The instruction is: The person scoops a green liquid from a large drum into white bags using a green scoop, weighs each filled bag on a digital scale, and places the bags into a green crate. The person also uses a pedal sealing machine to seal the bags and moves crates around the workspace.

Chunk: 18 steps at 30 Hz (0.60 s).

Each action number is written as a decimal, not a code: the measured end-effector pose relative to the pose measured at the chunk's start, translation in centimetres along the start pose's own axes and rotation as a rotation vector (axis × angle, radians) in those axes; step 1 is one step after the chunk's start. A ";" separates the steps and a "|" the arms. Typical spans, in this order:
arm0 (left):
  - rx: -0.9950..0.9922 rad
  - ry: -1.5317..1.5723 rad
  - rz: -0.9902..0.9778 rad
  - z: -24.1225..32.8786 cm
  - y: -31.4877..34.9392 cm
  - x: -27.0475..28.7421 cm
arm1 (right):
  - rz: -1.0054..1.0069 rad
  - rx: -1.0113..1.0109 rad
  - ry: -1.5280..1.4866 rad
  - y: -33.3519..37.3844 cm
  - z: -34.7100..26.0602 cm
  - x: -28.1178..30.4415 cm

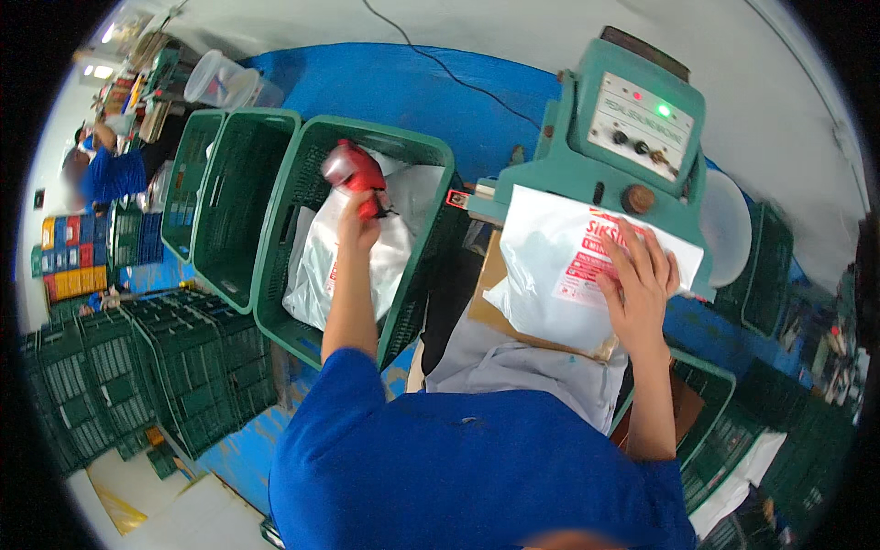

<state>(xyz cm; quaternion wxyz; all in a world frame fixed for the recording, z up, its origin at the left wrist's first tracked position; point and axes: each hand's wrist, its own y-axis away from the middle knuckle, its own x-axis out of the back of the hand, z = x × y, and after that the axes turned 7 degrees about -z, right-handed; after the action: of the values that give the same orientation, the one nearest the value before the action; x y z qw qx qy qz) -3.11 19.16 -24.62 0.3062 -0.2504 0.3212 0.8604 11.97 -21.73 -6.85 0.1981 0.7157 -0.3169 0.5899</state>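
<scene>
In front of me on the right stands a green heat-sealing machine (632, 119) with a red and a green light lit on its panel. A white plastic bag with red print (541, 266) has its upper edge against the front of the machine. My right hand (642, 284) lies on the bag's right side with fingers spread. Over the green basket (286, 229) on the left, my left hand (359, 225) is closed on a glossy red object (353, 170) whose kind I cannot make out. Beneath it in that basket lie white printed bags (339, 261).
Two more green baskets (220, 261) stand left of the first one. Stacked green crates (179, 357) rise at the lower left. A clear tub (220, 82) sits at the far left, and another person (119, 174) is beyond. A cable (440, 69) hangs behind.
</scene>
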 end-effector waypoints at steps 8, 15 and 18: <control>-0.158 -0.345 -0.116 4.4 17.3 -5.3 | -0.021 0.068 -0.247 0.4 2.1 0.9; -0.197 -0.904 -0.647 1.3 23.1 -13.0 | -0.049 0.118 -0.528 -0.5 4.6 1.1; -0.615 -1.656 -1.051 -1.9 23.3 -18.6 | -0.024 0.145 -0.556 -0.7 4.6 1.0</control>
<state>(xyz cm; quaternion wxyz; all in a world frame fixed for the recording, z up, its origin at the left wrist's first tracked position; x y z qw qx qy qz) -5.89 -3.08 -4.90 0.6923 0.2452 -0.3754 0.5654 15.84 -24.50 -6.83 0.0590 0.8660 -0.3076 0.3898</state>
